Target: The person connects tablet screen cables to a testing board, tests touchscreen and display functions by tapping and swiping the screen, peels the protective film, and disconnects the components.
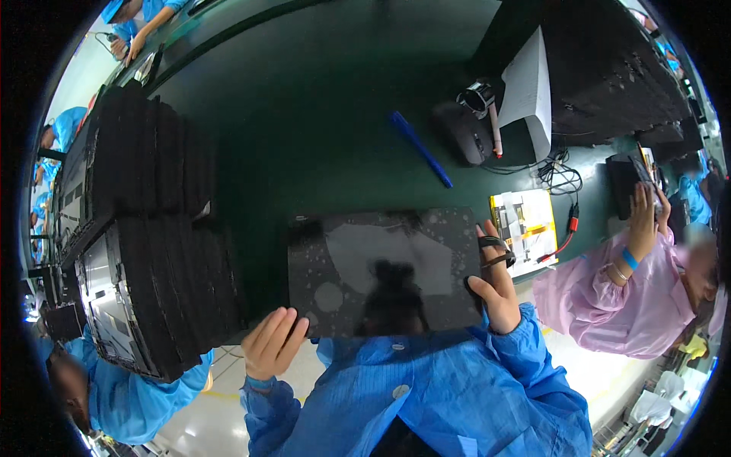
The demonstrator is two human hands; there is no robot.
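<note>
A dark flat tablet-like screen panel (pixel 384 274) lies face up in front of me, at the near edge of the table. Its glossy face is dotted with bubble-like spots and reflects a dark head shape. At its lower left corner, my left hand (pixel 272 343) grips the edge with the fingers together. My right hand (pixel 499 286) holds the right edge, thumb over the front and other fingers partly hidden behind. A black loop (pixel 496 250) sits around the fingers of that hand. Both blue sleeves end at my wrists.
Black slotted trays (pixel 164 289) with flat panels stand stacked at left. Beyond the panel lie a blue pen (pixel 421 149) and a black mouse (pixel 463 133). At right are a yellow-edged battery-like pack (pixel 524 228), a cable with red connector (pixel 572 221), a black box (pixel 609 76) and a pink-sleeved co-worker.
</note>
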